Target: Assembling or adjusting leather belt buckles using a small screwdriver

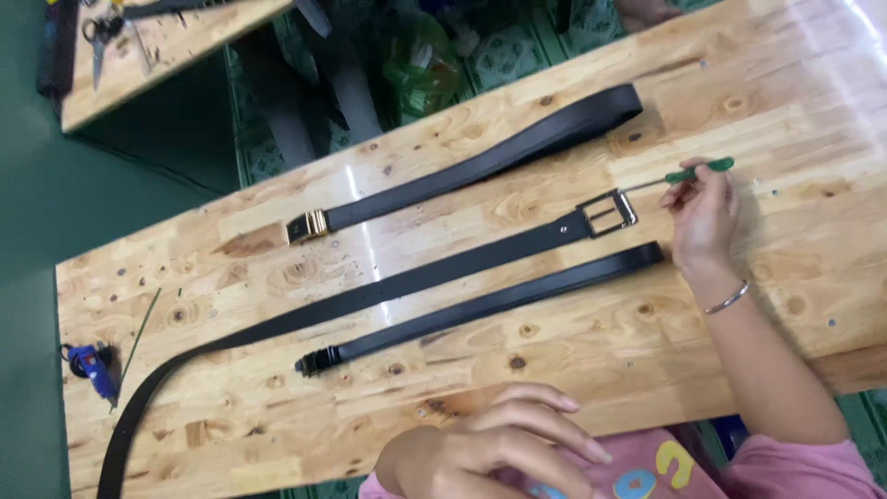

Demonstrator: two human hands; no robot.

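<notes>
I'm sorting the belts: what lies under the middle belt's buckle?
Bare wooden table shows through the buckle frame. The tip of the green screwdriver in the right hand points at its edge. What is beneath the strap itself is covered.

Surface (758,83): pale knotty wood planks, glossy, with bright glare streaks near the centre and far corner. Second wooden surface (176,46) stands apart at upper left. Floor (37,185) plain dark green on the left; green patterned tiles (504,55) show between the two.
</notes>
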